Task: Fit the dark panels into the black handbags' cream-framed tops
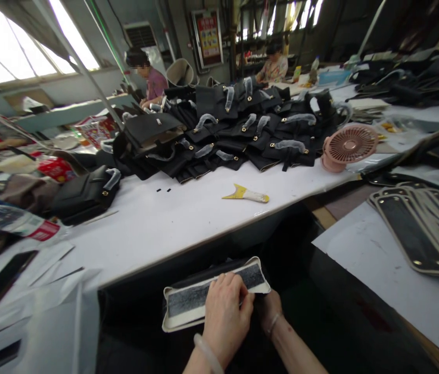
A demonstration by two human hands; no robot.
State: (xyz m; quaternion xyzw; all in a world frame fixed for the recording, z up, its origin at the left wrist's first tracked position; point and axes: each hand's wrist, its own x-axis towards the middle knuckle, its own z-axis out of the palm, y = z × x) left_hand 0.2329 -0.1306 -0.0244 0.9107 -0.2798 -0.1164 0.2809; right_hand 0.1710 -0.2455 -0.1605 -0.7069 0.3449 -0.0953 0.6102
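Low in the middle, over the dark gap in front of the table, is a black bag (pixel 186 300) with its oblong base facing up. The base has a dark textured centre and a cream rim with raised corners. My left hand (pixel 227 306), wearing a pale bangle, lies across it with fingers curled and pinching near the front edge. At the right corner my right hand (pixel 271 310) grips the bag from beneath and behind; most of its fingers are hidden.
A white table (pixel 153 223) holds a heap of black bags (pixel 219 130) with wrapped handles, a pink fan (pixel 349 145) and a yellow-white tool (pixel 245 194). Oblong panels (pixel 414 234) are stacked right. A bottle (pixel 16 221) and phone (pixel 1 280) lie left. Co-workers sit beyond.
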